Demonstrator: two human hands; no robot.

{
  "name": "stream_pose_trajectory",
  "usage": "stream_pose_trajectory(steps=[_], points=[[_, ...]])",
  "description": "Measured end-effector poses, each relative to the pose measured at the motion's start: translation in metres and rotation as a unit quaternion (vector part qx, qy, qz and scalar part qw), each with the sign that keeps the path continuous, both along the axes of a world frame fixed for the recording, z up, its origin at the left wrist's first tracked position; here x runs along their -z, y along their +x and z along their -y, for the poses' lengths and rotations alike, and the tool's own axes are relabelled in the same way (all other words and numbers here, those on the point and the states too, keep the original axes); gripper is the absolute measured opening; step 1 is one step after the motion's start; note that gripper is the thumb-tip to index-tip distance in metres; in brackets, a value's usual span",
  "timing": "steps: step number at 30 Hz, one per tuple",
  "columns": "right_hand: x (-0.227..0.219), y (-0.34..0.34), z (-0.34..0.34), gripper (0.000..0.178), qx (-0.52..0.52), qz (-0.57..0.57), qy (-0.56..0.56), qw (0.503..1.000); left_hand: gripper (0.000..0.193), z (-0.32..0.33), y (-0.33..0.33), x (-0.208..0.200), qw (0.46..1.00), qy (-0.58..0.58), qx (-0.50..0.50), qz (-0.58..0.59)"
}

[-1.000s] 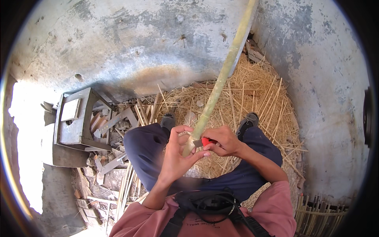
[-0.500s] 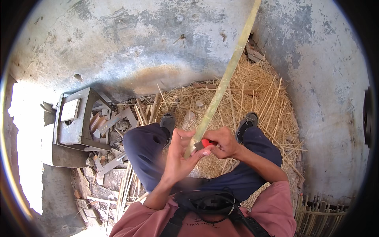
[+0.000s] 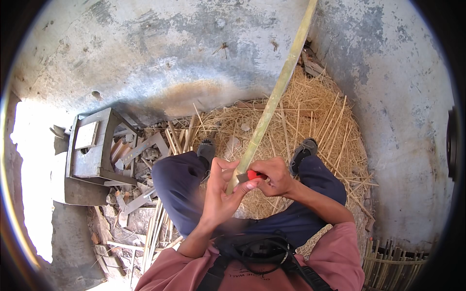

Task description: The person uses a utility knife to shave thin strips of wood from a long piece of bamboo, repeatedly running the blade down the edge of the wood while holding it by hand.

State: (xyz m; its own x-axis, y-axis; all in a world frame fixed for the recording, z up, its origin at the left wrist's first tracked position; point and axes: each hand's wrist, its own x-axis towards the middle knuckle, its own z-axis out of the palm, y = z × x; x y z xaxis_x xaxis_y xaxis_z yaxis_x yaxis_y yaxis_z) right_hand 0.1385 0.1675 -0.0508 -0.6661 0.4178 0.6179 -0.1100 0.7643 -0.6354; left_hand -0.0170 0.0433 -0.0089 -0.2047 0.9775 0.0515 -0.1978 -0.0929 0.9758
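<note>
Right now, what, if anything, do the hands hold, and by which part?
The left hand holds the long green strip near its lower end; the right hand holds a knife by its red handle.

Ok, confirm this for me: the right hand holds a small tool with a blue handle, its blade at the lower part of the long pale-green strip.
Not quite: the handle is red, not blue, as the head view shows. The right hand does hold the small tool, its blade at the lower part of the long pale-green strip.
</note>
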Motion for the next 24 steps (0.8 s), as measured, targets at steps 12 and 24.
stream_pose_trajectory(steps=[12, 24], points=[[-0.006, 0.0, 0.004, 0.033, 0.033, 0.006, 0.027, 0.999, 0.044, -0.001, 0.003, 0.003, 0.999, 0.013, -0.036, -0.02], [-0.009, 0.0, 0.01, 0.023, 0.121, 0.018, 0.047, 0.991, 0.04, -0.004, 0.005, 0.01, 0.993, 0.018, -0.089, -0.075]])
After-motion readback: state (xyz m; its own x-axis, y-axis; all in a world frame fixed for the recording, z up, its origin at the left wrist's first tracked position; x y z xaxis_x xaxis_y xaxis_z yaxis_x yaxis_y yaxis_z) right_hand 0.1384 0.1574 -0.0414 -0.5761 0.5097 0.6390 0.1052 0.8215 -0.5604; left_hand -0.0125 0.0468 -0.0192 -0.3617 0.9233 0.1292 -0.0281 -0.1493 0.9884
